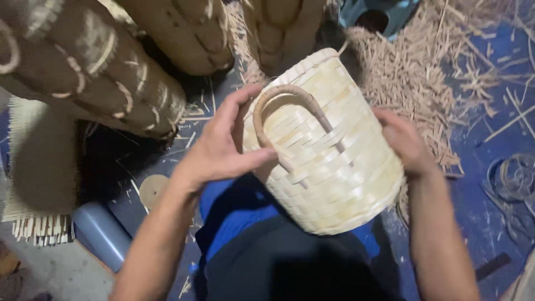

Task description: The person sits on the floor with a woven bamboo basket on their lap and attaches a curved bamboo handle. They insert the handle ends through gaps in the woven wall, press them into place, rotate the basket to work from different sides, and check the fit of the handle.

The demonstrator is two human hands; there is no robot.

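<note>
Over a blue floor (490,184) strewn with cane scraps (407,72), my left hand (220,147) pinches the handle (284,106) of a pale woven basket (334,167) on my lap; my right hand (407,142) seemingly grips its right side; darker baskets (95,67) stand far left.

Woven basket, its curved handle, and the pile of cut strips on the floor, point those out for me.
woven basket (340,184), head view, on its pale plaited side wall.
curved handle (281,92), head view, on the top of the brown loop.
pile of cut strips (401,72), head view, in the middle of the heap.
</note>
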